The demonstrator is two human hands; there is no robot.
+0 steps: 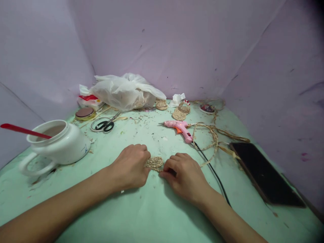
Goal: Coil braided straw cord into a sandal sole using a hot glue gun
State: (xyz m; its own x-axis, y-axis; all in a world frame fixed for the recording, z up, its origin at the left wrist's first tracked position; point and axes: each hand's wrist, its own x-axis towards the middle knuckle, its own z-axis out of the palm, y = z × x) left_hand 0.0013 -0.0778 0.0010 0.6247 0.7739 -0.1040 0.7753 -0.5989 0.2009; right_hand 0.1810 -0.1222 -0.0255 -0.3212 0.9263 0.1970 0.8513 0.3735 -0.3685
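Near the middle of the table, my left hand (134,165) is closed on a small coiled piece of braided straw (155,163), whose left part is hidden under the fingers. Just right of it, my right hand (183,173) pinches the straw braid (160,170) running off that coil's lower edge. Beyond my right hand, a length of braided straw cord (216,141) loops over the table. A pink glue gun (181,129) lies on its side past both hands, its nozzle pointing left and its black cable (215,173) trailing toward me.
A white mug (68,143) with a red stick (24,131) stands left. Scissors (107,125) and a round tin (85,113) lie behind it. A plastic bag (124,92) and small woven slippers (181,112) are at the back. A phone (264,172) rests right; walls enclose the table.
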